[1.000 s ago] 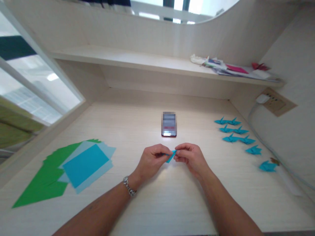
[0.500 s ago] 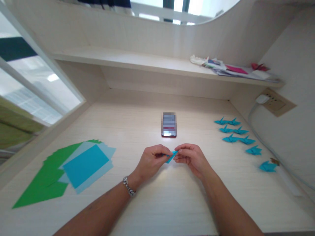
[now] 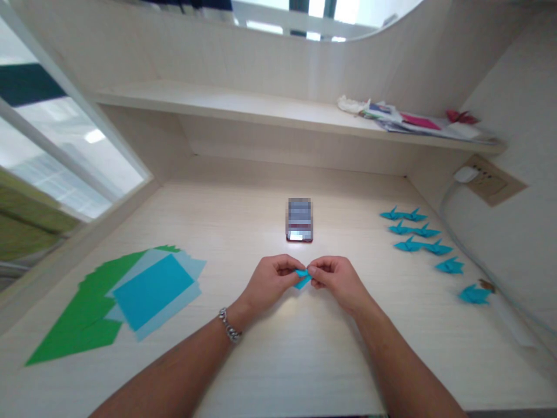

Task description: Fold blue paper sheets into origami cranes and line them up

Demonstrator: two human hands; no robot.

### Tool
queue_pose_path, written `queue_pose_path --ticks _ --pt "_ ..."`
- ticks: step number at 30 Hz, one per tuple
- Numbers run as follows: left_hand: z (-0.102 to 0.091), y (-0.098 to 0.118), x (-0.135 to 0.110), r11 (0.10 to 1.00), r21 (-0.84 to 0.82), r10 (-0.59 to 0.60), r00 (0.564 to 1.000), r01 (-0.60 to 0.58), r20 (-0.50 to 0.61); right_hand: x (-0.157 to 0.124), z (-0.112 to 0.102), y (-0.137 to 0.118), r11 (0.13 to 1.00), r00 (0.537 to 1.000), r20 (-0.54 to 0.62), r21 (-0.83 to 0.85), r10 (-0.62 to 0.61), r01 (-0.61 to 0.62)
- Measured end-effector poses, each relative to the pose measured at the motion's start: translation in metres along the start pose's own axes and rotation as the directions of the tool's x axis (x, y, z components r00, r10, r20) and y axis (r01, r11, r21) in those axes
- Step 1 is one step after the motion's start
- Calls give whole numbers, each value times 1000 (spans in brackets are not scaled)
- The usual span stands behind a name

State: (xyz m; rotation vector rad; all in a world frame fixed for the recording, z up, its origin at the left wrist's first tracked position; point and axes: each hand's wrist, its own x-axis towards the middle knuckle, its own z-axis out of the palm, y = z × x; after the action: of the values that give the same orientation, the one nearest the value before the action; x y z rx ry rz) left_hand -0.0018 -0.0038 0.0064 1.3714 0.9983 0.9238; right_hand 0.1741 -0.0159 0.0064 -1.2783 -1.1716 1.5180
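Observation:
A small folded piece of blue paper (image 3: pixel 303 281) is held between both hands over the middle of the desk. My left hand (image 3: pixel 272 280) pinches its left side, thumb against fingers. On the other side, my right hand (image 3: pixel 337 280) grips the paper's right edge between thumb and forefinger. The fingertips nearly meet and cover part of the folds. Several blue folded paper cranes (image 3: pixel 409 244) stand in rows at the right of the desk. To the left lies a stack of blue paper sheets (image 3: pixel 153 291), partly over green sheets (image 3: pixel 73 325).
A phone (image 3: pixel 299 219) lies just beyond my hands. A white cable (image 3: pixel 461 244) runs down the right side from a wall socket (image 3: pixel 494 180). Papers (image 3: pixel 418 122) rest on the shelf (image 3: pixel 243 107) above the desk. A window is at the left.
My right thumb and fingers have closed in on the paper's right edge, nearer my left fingertips. The paper shows a different fold shape. The cranes and sheets stay in place.

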Motion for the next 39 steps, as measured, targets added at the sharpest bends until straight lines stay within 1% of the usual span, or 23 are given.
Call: queue_pose_path --ticks 5,7,10,12,14,17,19,22,24,30,33,35,37,39 --pt "-3 4 2 996 -69 -57 997 60 43 0 -1 -1 1000 1000 -20 -8 -23 23" --pt "-4 4 2 985 -146 -87 995 94 59 -1 -1 -2 1000 999 -29 -16 -21 20" --pt "-3 1 3 943 -300 -132 989 144 60 -1 -1 -3 999 999 -39 -43 -30 29" --pt "-2 -1 3 923 -345 -161 986 169 51 -1 -1 -3 997 998 -39 -70 -47 44" --pt "-1 -2 4 933 -310 -175 983 183 54 0 -1 -1 993 997 -36 -102 -67 63" --pt "-1 -1 4 962 -189 -185 980 195 70 1 -1 1 982 994 -35 -165 -99 92" --pt "-1 0 4 970 -142 -189 980 197 68 2 -1 2 976 993 -39 -193 -111 101" --pt "-1 0 4 980 -113 -160 986 165 53 1 1 1 976 993 -45 -197 -106 95" --pt "-2 -2 4 986 -93 -135 989 140 63 1 3 0 976 994 -54 -198 -98 86" --pt "-4 -3 4 992 -83 -82 993 90 90 2 5 2 977 994 -52 -197 -98 86" --pt "-4 -1 4 990 -109 -81 993 91 90 2 4 3 978 993 -58 -190 -100 88" --pt "-4 0 4 988 -126 -80 994 88 70 3 4 4 978 992 -67 -188 -104 90" --pt "-4 0 4 987 -124 -91 994 97 56 3 4 4 978 992 -71 -187 -107 92" --pt "-4 0 4 988 -112 -103 992 110 68 2 5 4 978 991 -75 -185 -108 92"
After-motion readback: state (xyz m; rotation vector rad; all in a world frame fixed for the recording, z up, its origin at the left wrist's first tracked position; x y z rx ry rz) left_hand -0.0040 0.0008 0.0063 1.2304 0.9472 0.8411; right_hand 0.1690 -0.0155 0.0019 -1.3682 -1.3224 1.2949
